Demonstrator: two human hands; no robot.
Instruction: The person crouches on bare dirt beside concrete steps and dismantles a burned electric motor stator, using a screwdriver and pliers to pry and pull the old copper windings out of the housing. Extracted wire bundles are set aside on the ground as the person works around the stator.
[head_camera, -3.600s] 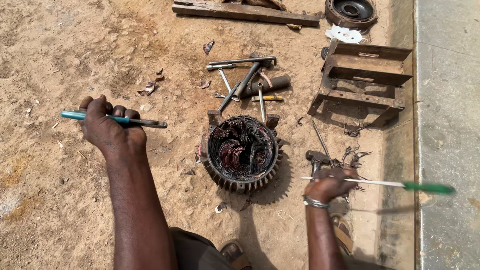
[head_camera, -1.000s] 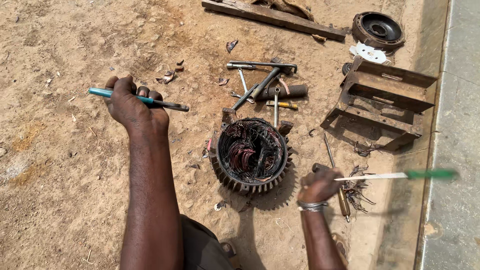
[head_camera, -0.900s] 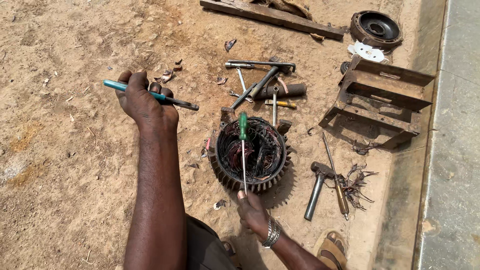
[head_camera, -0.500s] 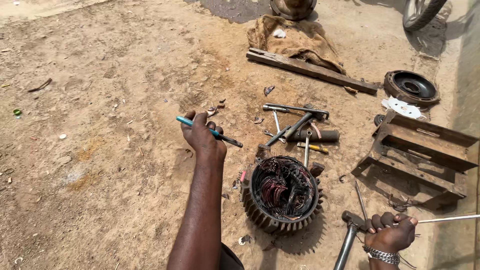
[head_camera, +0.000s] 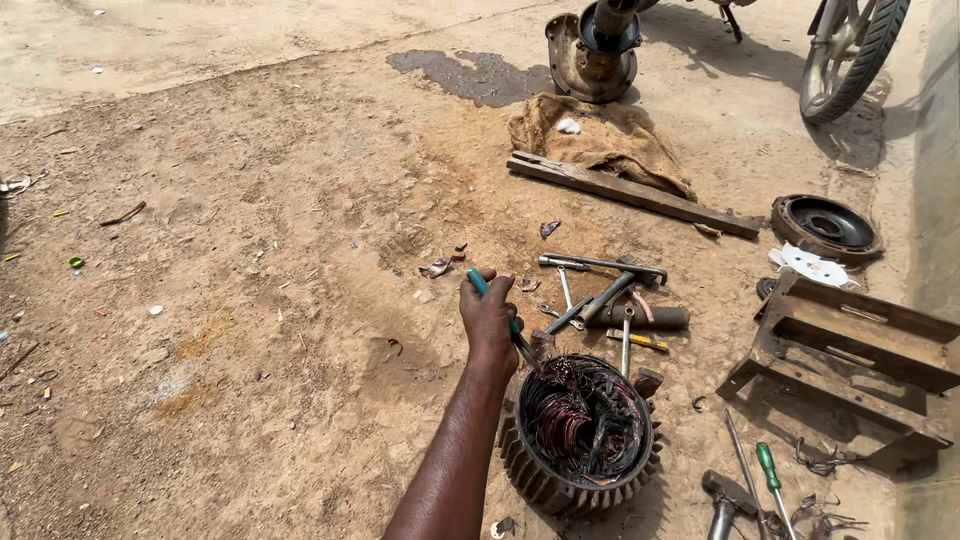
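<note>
My left hand (head_camera: 489, 322) grips a blue-handled screwdriver (head_camera: 478, 283), its tip at the near-left rim of a finned motor stator (head_camera: 580, 435) full of tangled copper windings. The stator sits upright on the sandy ground. My right hand is out of view. A green-handled screwdriver (head_camera: 768, 470) lies on the ground to the right of the stator, beside a hammer (head_camera: 725, 495).
Several wrenches and a pipe (head_camera: 610, 295) lie just beyond the stator. A rusty metal frame (head_camera: 850, 355) stands to the right, a round motor cover (head_camera: 825, 225) behind it. Farther off are a wooden plank (head_camera: 630, 192), a sack (head_camera: 600, 140), a motor housing (head_camera: 595, 45) and a wheel (head_camera: 850, 50).
My left hand brought the blue screwdriver down to the stator's rim. My right hand let go of the green screwdriver, which lies on the ground, and left view. The camera tilted up.
</note>
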